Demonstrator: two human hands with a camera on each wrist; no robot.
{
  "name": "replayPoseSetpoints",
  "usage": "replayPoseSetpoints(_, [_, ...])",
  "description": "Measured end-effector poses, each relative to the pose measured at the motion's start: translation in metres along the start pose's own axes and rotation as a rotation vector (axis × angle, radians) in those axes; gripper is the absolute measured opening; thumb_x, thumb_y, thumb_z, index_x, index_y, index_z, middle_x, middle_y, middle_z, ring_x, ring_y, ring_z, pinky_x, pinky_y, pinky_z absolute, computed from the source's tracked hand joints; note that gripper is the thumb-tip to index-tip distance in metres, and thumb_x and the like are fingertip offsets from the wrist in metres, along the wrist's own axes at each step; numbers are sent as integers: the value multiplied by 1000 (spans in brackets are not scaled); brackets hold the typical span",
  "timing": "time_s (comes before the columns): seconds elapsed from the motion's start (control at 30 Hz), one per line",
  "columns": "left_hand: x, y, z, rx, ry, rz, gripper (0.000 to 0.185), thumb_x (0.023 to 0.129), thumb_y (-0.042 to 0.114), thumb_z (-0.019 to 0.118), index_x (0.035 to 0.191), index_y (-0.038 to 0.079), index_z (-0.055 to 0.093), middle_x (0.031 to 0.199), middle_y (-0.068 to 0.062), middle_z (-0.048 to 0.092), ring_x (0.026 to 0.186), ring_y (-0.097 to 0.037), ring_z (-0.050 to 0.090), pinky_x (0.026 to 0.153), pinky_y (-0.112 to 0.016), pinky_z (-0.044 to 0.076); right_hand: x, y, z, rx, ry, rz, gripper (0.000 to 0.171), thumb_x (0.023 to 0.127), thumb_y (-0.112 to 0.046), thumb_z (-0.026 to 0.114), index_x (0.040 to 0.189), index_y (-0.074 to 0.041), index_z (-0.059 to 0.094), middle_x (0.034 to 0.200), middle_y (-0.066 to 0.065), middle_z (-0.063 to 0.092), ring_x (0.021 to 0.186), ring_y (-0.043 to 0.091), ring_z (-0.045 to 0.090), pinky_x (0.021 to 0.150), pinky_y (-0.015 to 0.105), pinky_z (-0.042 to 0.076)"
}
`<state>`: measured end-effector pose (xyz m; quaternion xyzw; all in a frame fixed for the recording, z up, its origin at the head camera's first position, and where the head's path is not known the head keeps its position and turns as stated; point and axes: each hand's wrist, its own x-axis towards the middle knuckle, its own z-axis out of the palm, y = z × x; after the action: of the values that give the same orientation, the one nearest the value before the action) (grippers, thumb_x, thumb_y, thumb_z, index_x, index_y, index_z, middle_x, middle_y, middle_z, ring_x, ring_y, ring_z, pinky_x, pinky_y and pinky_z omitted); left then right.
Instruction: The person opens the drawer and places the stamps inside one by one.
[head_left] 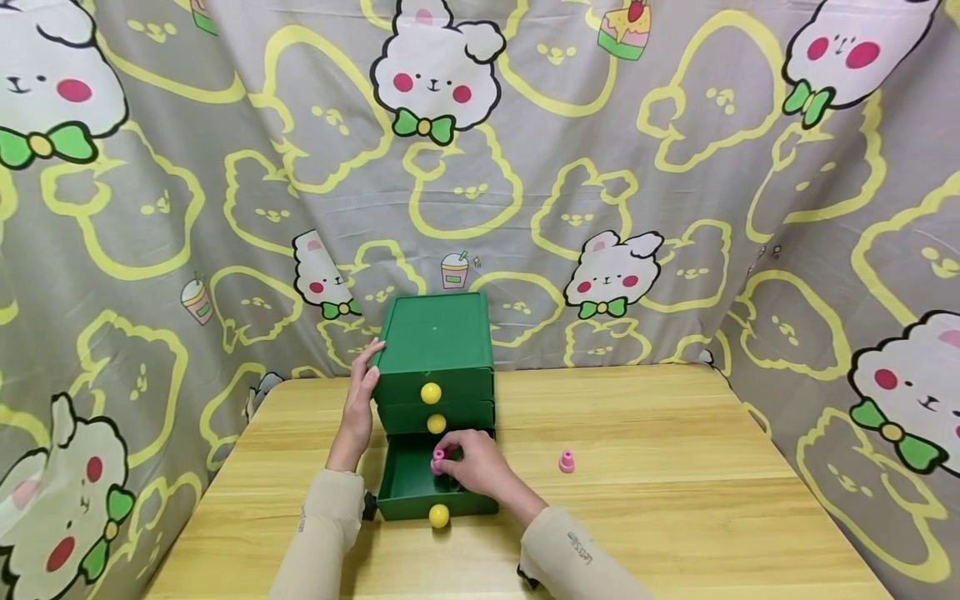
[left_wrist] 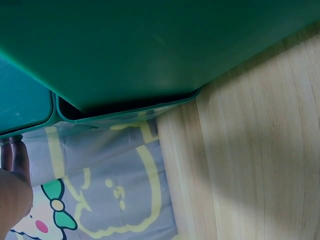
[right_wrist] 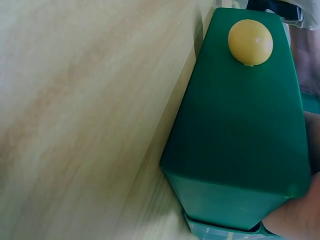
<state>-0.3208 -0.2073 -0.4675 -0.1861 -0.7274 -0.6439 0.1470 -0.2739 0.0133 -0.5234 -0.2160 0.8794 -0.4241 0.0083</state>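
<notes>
A green drawer cabinet (head_left: 435,333) with yellow ball knobs stands on the table, its bottom drawer (head_left: 401,487) pulled out toward me. My left hand (head_left: 362,404) rests against the cabinet's left side near the top, fingers along the wall. Over the open drawer, my right hand (head_left: 476,462) pinches a small pink cone-shaped piece (head_left: 437,461) between thumb and fingers. A similar pink piece (head_left: 567,461) stands on the table to the right. In the right wrist view the drawer front (right_wrist: 240,125) with its yellow knob (right_wrist: 251,42) hides most of that hand.
The light wooden table (head_left: 660,517) extends around the cabinet. A grey curtain (head_left: 525,183) with cartoon rabbits hangs behind it and along both sides. The two upper drawers, with yellow knobs (head_left: 431,393), are pushed in above the open one.
</notes>
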Motion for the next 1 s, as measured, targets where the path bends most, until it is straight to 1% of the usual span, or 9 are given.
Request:
replayPoseSetpoints(0.07, [1,-8,-2,2,4,-1,52,109,23,32,159,8,33,173,-9,15,160,-35,7,122,-68,5,0,-1,1,0,1,1,5,93,-22,78,89,-20,75,86,-13,72,86,3,62,81,26,51])
replayPoseSetpoints(0.17, [5,-25,-5,7,12,2,51,110,24,32,159,13,35,173,-4,18,160,-30,9,123,-66,6,1,-2,1,-4,3,1,5,92,-20,79,89,-18,76,85,-11,72,86,5,62,81,27,51])
replayPoseSetpoints(0.27, [7,-31,-7,9,15,7,50,110,28,33,159,18,37,172,1,19,160,-27,11,123,-66,7,2,-3,3,-10,-5,10,5,92,-20,80,91,-18,76,85,-12,71,86,5,61,80,27,50])
replayPoseSetpoints(0.5, [7,-32,-7,7,12,14,50,109,32,35,158,21,39,171,4,21,159,-26,12,123,-67,6,3,-2,5,-13,-15,12,5,91,-19,81,91,-17,76,85,-11,71,87,10,63,81,28,50])
replayPoseSetpoints(0.6, [6,-31,-7,8,14,18,50,109,32,35,158,21,39,171,4,21,159,-26,12,123,-67,7,3,-1,6,-32,-17,14,5,91,-19,81,90,-17,76,85,-12,70,88,11,63,82,28,50])
replayPoseSetpoints(0.67, [5,-24,-5,7,13,10,51,109,29,34,159,17,37,172,1,20,159,-28,11,123,-67,6,4,-1,6,-39,-21,16,6,90,-19,81,89,-18,76,85,-12,69,88,11,63,81,28,50])
replayPoseSetpoints(0.83, [4,-23,-5,3,13,2,51,110,25,32,159,13,35,173,-3,18,160,-30,10,123,-67,7,5,0,7,-57,-25,16,8,90,-19,82,86,-19,75,83,-13,68,84,8,61,80,27,49])
replayPoseSetpoints(0.9, [6,-29,-6,0,12,10,51,110,28,32,159,17,36,173,1,18,160,-28,11,123,-67,6,6,1,7,-69,-24,12,9,90,-19,82,85,-19,74,82,-13,68,82,6,59,79,26,49])
replayPoseSetpoints(1.0, [6,-29,-7,-3,8,16,50,110,31,33,159,19,37,172,3,19,160,-27,11,122,-68,6,6,3,8,-85,-28,10,10,89,-19,82,85,-19,74,81,-13,68,80,4,58,77,26,49])
